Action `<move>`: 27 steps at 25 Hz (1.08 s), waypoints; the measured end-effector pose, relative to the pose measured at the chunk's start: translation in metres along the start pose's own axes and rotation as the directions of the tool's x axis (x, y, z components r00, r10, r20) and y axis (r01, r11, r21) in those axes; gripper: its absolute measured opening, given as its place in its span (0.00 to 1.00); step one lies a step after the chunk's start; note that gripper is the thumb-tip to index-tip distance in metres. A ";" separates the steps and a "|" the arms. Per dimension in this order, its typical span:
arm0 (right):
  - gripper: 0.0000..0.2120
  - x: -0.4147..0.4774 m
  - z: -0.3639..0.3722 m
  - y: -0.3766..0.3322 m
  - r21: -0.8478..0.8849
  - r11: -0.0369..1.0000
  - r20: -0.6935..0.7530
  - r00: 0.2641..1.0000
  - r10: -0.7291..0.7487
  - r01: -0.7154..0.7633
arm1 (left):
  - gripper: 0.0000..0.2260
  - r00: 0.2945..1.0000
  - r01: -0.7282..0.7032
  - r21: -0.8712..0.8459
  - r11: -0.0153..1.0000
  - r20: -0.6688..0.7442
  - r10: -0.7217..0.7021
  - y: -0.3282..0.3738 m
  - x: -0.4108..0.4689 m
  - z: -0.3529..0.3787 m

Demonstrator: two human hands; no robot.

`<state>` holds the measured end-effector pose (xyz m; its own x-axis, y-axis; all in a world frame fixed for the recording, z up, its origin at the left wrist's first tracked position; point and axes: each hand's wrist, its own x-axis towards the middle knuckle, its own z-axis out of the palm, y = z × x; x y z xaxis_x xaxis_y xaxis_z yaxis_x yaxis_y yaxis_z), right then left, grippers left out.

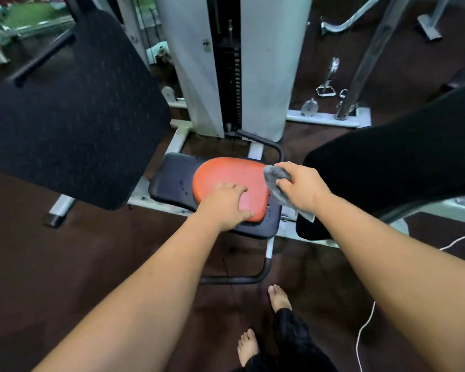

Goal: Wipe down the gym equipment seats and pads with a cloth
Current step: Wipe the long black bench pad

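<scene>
An orange-red seat cushion (230, 175) lies on a black seat base (172, 181) in the middle of the head view. My left hand (227, 205) rests on the cushion's near edge, with the fingers curled over its rim. My right hand (300, 187) is at the cushion's right edge and grips a crumpled grey cloth (275, 183). The cloth touches the cushion's right side and hangs down below my hand. Small water drops show on the black base.
A large black back pad (73, 114) stands at the left. Another black pad (403, 162) is at the right. The white weight-stack tower (263, 63) rises behind the seat. A white cable (365, 326) lies on the dark floor, and my bare feet (278, 298) stand below.
</scene>
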<state>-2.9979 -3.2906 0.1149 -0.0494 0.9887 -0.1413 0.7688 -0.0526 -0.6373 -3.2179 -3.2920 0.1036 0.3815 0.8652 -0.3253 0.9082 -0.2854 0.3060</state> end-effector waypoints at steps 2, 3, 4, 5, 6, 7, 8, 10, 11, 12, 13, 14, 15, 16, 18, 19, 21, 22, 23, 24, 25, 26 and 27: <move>0.17 -0.021 -0.022 -0.003 0.026 0.999 -0.032 0.999 0.022 -0.022 | 0.33 0.999 -0.043 0.023 0.999 -0.007 0.044 0.020 -0.007 -0.011; 0.17 -0.032 -0.033 -0.003 0.038 0.999 -0.053 0.998 0.028 -0.026 | 0.33 0.998 -0.065 0.036 0.997 -0.011 0.065 0.032 -0.009 -0.016; 0.17 -0.041 -0.045 -0.003 0.047 0.998 -0.077 0.996 0.035 -0.031 | 0.33 0.996 -0.088 0.051 0.995 -0.016 0.089 0.045 -0.011 -0.022; 0.18 -0.051 -0.058 -0.003 0.052 0.998 -0.100 0.994 0.043 -0.038 | 0.33 0.993 -0.116 0.068 0.991 -0.023 0.118 0.059 -0.010 -0.028; 0.18 -0.060 -0.071 -0.002 0.056 0.997 -0.124 0.991 0.053 -0.046 | 0.33 0.988 -0.150 0.090 0.985 -0.029 0.153 0.074 -0.009 -0.033; 0.18 -0.068 -0.085 0.000 0.057 0.997 -0.145 0.988 0.058 -0.051 | 0.33 0.982 -0.181 0.112 0.977 -0.031 0.185 0.089 -0.007 -0.039; 0.18 -0.076 -0.098 0.002 0.056 0.997 -0.166 0.984 0.063 -0.054 | 0.33 0.976 -0.208 0.126 0.970 -0.033 0.213 0.104 -0.004 -0.044; 0.18 -0.096 -0.130 0.010 0.048 0.997 -0.210 0.975 0.074 -0.065 | 0.33 0.962 -0.264 0.135 0.955 -0.031 0.270 0.141 0.001 -0.053; 0.18 -0.107 -0.145 0.016 0.045 0.997 -0.230 0.970 0.078 -0.069 | 0.33 0.953 -0.293 0.139 0.946 -0.029 0.300 0.161 0.004 -0.055; 0.17 -0.118 -0.159 0.024 0.044 0.996 -0.252 0.964 0.085 -0.077 | 0.33 0.943 -0.323 0.149 0.935 -0.027 0.330 0.181 0.006 -0.057; 0.17 -0.130 -0.173 0.033 0.044 0.995 -0.275 0.957 0.095 -0.086 | 0.33 0.933 -0.351 0.164 0.922 -0.026 0.359 0.202 0.007 -0.058; 0.17 -0.142 -0.186 0.043 0.043 0.994 -0.298 0.949 0.108 -0.099 | 0.33 0.922 -0.376 0.184 0.908 -0.025 0.387 0.224 0.007 -0.058; 0.17 -0.153 -0.198 0.053 0.040 0.993 -0.317 0.941 0.117 -0.110 | 0.33 0.913 -0.396 0.200 0.896 -0.020 0.408 0.244 0.007 -0.058; 0.17 -0.164 -0.209 0.064 0.039 0.992 -0.335 0.934 0.126 -0.120 | 0.33 0.906 -0.412 0.210 0.887 -0.015 0.424 0.263 0.006 -0.057; 0.17 -0.195 -0.237 0.092 0.029 0.989 -0.376 0.915 0.146 -0.146 | 0.33 0.890 -0.443 0.226 0.867 -0.001 0.455 0.310 0.002 -0.051; 0.17 -0.212 -0.252 0.108 0.025 0.987 -0.397 0.904 0.156 -0.159 | 0.33 0.883 -0.457 0.234 0.858 0.004 0.470 0.335 -0.002 -0.047; 0.17 -0.250 -0.280 0.140 0.017 0.985 -0.438 0.885 0.162 -0.172 | 0.32 0.862 -0.495 0.245 0.834 0.019 0.506 0.386 -0.011 -0.034; 0.16 -0.269 -0.293 0.156 0.012 0.985 -0.459 0.874 0.161 -0.175 | 0.32 0.853 -0.512 0.250 0.822 0.033 0.522 0.410 -0.016 -0.027; 0.16 -0.291 -0.308 0.173 0.011 0.982 -0.484 0.859 0.169 -0.187 | 0.32 0.840 -0.534 0.256 0.806 0.049 0.541 0.439 -0.021 -0.018; 0.15 -0.310 -0.321 0.188 0.011 0.979 -0.504 0.844 0.181 -0.203 | 0.32 0.829 -0.551 0.257 0.794 0.060 0.556 0.463 -0.024 -0.010; 0.15 -0.320 -0.328 0.197 0.014 0.977 -0.515 0.836 0.190 -0.213 | 0.32 0.824 -0.559 0.253 0.790 0.063 0.563 0.477 -0.024 -0.005; 0.16 -0.338 -0.339 0.210 0.026 0.972 -0.533 0.819 0.212 -0.234 | 0.32 0.814 -0.574 0.253 0.779 0.070 0.577 0.500 -0.026 0.002; 0.16 -0.359 -0.351 0.224 0.041 0.965 -0.554 0.798 0.237 -0.258 | 0.32 0.801 -0.592 0.258 0.764 0.080 0.594 0.526 -0.027 0.010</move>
<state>-2.5838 -3.6078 0.2887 0.4958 0.8543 0.1563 0.7289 -0.3115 -0.6097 -2.7493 -3.4699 0.2645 0.8584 0.4903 -0.1507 0.5120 -0.8365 0.1952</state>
